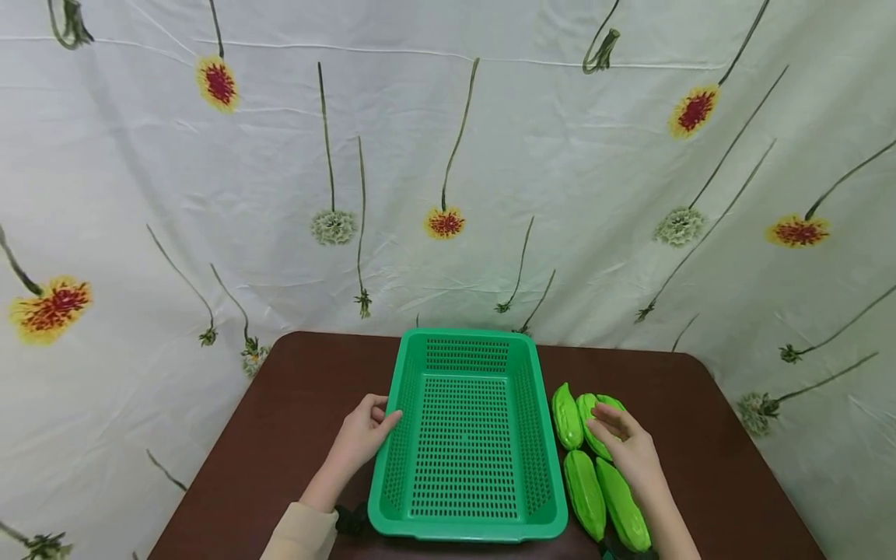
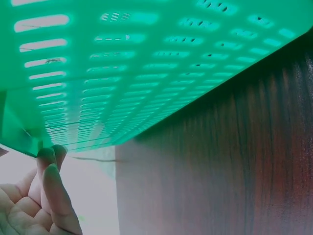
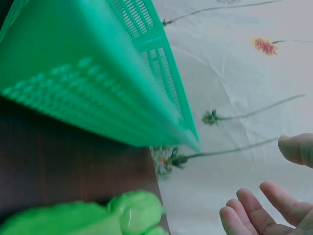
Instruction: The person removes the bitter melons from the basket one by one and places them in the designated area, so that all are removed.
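A green plastic basket with slotted walls and floor sits on the table, nothing inside it. My left hand grips its left rim, thumb over the top; in the left wrist view the fingers reach up under the rim. Several glossy light-green bitter gourds lie in a cluster along the basket's right side. Over the far ones hovers my right hand, fingers spread and loosely bent, holding nothing. Seen from the right wrist, that hand is apart from both the basket and the gourds.
The dark reddish-brown wooden table has rounded far corners. Behind it and at both sides hangs a white cloth printed with flowers and stems. A dark object shows by my left wrist.
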Available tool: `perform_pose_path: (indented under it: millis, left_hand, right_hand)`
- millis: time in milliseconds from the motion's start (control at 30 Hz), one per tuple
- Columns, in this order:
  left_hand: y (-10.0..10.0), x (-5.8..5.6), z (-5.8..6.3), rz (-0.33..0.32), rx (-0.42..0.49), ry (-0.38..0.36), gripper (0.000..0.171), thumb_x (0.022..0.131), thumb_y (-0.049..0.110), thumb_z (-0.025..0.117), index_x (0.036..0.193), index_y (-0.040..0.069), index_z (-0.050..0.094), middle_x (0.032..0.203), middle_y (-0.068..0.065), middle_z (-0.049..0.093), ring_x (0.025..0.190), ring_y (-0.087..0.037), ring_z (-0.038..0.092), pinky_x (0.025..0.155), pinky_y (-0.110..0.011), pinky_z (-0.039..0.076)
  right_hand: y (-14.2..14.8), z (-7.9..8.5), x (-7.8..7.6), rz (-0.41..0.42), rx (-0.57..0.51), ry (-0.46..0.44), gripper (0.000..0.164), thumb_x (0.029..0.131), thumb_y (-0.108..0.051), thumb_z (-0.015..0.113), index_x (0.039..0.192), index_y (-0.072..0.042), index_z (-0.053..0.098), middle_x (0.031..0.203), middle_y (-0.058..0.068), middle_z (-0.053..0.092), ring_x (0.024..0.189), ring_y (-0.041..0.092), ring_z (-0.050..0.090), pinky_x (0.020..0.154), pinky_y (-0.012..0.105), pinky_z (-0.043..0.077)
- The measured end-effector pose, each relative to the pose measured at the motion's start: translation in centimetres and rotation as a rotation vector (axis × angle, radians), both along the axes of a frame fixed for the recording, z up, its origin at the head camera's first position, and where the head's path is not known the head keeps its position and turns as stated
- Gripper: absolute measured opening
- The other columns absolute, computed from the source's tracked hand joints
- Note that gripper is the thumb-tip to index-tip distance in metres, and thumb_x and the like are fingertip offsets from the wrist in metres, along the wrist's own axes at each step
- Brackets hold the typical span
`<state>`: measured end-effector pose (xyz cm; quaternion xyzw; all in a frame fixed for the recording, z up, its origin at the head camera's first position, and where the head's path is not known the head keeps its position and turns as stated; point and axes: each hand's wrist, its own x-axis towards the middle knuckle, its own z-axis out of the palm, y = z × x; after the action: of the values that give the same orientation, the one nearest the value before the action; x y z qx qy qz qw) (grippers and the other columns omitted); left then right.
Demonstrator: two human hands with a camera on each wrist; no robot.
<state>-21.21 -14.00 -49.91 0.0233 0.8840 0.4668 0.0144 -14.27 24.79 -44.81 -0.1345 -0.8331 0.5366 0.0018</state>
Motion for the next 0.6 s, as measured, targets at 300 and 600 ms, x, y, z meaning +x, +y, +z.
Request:
perform_pose_path:
  millis: [300, 600]
  left_hand:
    - [-0.3, -0.3, 0.2, 0.002, -0.030, 0.005, 0.042, 0.097, 0.026, 0.064, 0.128, -0.001, 0.054, 0.098, -0.011, 0.061, 0.082, -0.016, 0.060, 0.068, -0.032, 0.050]
    - [-0.8, -1.2, 1.5, 0.005, -0.028, 0.035, 0.044, 0.099, 0.025, 0.061, 0.131, -0.005, 0.053, 0.111, -0.017, 0.065, 0.094, -0.025, 0.063, 0.079, -0.040, 0.054]
  right_hand:
    - [-2.8, 0.1, -2.1, 0.040, -0.047, 0.075, 0.051, 0.098, -0.027, 0.063, 0.142, -0.007, 0.048, 0.142, 0.017, 0.053, 0.131, 0.033, 0.051, 0.106, 0.048, 0.043]
    - [-4.2, 1.1, -3.8, 0.084, -0.048, 0.098, 0.051, 0.096, -0.028, 0.065, 0.141, -0.008, 0.050, 0.142, 0.016, 0.053, 0.130, 0.032, 0.052, 0.105, 0.049, 0.044]
